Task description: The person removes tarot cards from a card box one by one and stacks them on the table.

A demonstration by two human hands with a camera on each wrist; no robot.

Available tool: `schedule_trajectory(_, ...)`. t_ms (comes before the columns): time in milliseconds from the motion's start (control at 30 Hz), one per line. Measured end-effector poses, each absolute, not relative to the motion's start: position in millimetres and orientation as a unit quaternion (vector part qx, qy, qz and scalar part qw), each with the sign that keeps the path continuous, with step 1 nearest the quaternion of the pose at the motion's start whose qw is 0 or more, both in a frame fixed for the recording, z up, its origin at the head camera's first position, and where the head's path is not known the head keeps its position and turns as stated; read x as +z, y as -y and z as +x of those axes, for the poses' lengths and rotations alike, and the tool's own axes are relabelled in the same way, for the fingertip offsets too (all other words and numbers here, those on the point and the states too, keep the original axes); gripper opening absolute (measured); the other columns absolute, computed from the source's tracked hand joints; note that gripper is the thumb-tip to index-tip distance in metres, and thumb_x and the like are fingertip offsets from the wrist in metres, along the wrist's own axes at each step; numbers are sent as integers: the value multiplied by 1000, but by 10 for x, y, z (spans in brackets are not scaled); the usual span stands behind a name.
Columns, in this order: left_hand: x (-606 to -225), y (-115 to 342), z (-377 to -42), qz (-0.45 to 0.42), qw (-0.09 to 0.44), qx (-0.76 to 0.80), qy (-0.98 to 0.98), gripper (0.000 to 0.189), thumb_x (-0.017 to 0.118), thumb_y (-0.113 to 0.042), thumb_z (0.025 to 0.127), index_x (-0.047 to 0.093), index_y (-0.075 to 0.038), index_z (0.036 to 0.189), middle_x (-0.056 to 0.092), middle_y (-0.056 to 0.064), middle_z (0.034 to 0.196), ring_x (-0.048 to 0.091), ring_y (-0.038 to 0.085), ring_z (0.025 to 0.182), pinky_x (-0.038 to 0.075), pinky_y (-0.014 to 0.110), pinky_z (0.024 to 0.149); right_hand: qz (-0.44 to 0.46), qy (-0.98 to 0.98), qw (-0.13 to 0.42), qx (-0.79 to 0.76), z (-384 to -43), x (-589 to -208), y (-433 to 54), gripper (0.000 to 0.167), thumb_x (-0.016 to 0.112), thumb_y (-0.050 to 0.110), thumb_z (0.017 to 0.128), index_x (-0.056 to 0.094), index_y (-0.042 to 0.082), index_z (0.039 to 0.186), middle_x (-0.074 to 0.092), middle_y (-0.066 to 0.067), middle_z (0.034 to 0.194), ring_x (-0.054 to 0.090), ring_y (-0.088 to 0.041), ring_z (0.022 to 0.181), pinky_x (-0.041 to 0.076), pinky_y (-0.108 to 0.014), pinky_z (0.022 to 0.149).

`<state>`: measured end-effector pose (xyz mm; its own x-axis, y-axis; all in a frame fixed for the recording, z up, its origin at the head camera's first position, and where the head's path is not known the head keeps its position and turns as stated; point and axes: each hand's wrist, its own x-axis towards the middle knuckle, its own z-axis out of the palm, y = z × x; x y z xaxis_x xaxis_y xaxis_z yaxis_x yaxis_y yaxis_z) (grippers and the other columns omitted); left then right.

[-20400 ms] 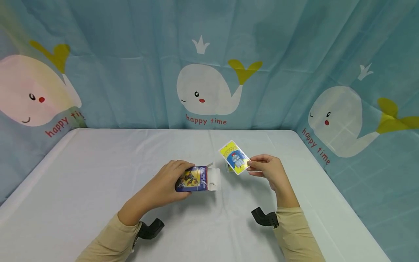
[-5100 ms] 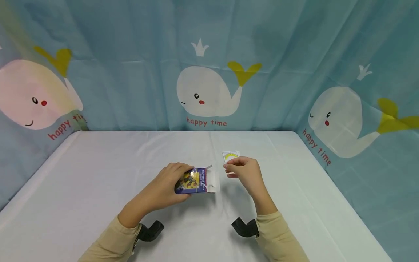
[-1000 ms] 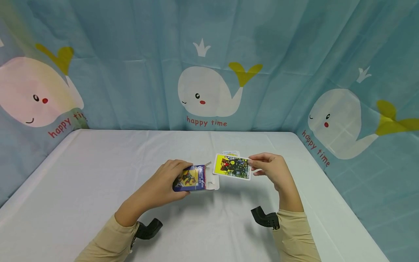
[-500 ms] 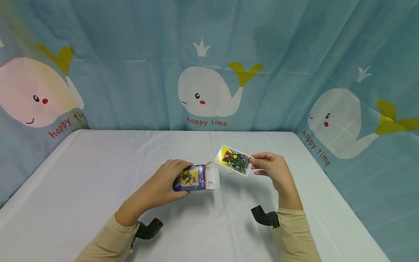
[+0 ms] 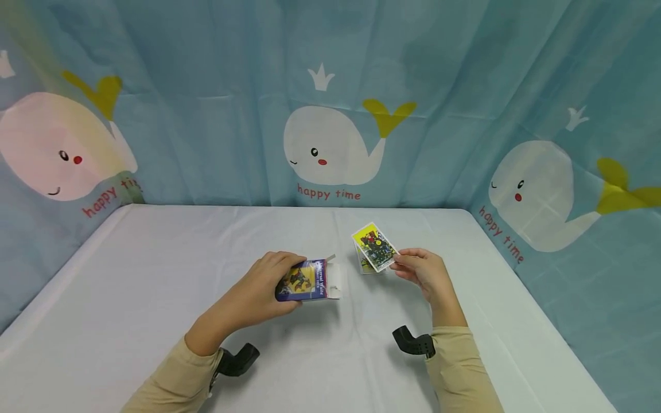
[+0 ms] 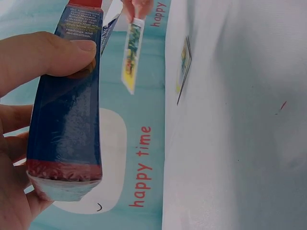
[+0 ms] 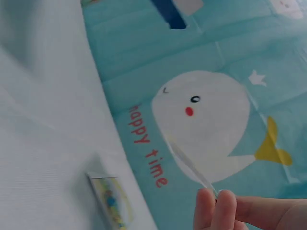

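Observation:
My left hand (image 5: 260,287) grips a blue tarot card box (image 5: 304,281) lengthwise, its open end with white flaps facing right. The left wrist view shows the thumb pressed on the narrow side of the box (image 6: 69,120). A tarot card (image 5: 376,248) with a yellow top and dark figure hangs from the fingertips of my right hand (image 5: 426,276), pinched at one corner and tilted. Below and behind it, a small stack of tarot cards (image 5: 365,267) lies on the table, partly covered in the head view. From the right wrist, the held card (image 7: 192,166) appears edge-on, above the stack (image 7: 112,201).
A white cloth covers the table (image 5: 170,275). Behind its far edge hangs a blue curtain (image 5: 217,115) printed with whales, also along the sides. A black wrist mount (image 5: 237,360) sits on the left sleeve, another mount (image 5: 413,341) on the right.
Over the last second the right hand has carried the card away from the box's open end and turned it steeper, above the stack. Much earlier, it held a different card. The left hand stays put.

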<state>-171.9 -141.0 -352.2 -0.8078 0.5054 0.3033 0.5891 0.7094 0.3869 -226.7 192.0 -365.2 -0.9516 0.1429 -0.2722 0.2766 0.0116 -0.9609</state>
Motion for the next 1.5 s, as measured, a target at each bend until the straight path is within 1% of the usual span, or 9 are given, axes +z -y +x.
schedule_trajectory(167, -3525, 1392, -1724, -294, 84, -243, 921, 70, 84, -25, 77, 54, -6, 138, 58, 8, 134, 52, 25, 118, 44, 47, 97, 171, -675, 50, -716, -2303, -3804, -1910, 30, 64, 2, 93, 55, -8, 119, 67, -2, 81, 70, -7, 69, 58, -19, 68)
schedule_trajectory(333, -3532, 1387, -1722, -294, 84, -245, 920, 70, 84, -24, 77, 54, -6, 137, 58, 9, 133, 52, 26, 118, 45, 48, 97, 196, -654, 44, -729, -2348, -3924, -1879, 30, 64, -1, 93, 54, -9, 120, 66, -4, 80, 70, -7, 67, 57, -19, 67)
schedule_trajectory(567, -3547, 1397, -1723, -296, 89, -241, 920, 70, 85, -25, 77, 55, -6, 137, 58, 9, 133, 52, 26, 118, 45, 48, 96, 212, -647, 43, -731, -2433, -4041, -1809, 33, 62, -2, 93, 53, -10, 124, 67, -2, 77, 69, -7, 67, 58, -19, 68)
schedule_trajectory(800, -3546, 1396, -1722, -298, 88, -241, 920, 70, 85, -25, 76, 55, -5, 137, 58, 10, 133, 53, 27, 119, 45, 49, 97, 230, -645, 38, -728, -2480, -4107, -1754, 37, 64, -2, 93, 54, -10, 127, 67, -1, 74, 69, -7, 64, 57, -17, 65)
schedule_trajectory(1133, -3561, 1390, -1729, -298, 88, -242, 919, 70, 85, -24, 76, 55, -6, 136, 58, 9, 133, 53, 26, 118, 45, 48, 96, 239, -661, 21, -710, -2480, -4139, -1697, 30, 65, -3, 91, 58, -12, 118, 66, -2, 72, 68, -6, 63, 57, -19, 65)
schedule_trajectory(1367, -3571, 1386, -1736, -301, 87, -243, 918, 70, 84, -25, 76, 55, -6, 136, 58, 8, 132, 53, 24, 116, 45, 47, 95, 232, -664, -8, -710, -2465, -4166, -1645, 16, 64, -7, 89, 59, -13, 103, 65, -2, 62, 66, -6, 57, 57, -19, 60)
schedule_trajectory(1500, -3570, 1383, -1737, -301, 86, -241, 918, 70, 85, -25, 76, 55, -6, 137, 59, 8, 132, 53, 24, 116, 45, 47, 95, 224, -669, -23, -708, -2469, -4211, -1628, 11, 63, -8, 88, 58, -12, 97, 64, -3, 59, 65, -6, 53, 56, -19, 57)
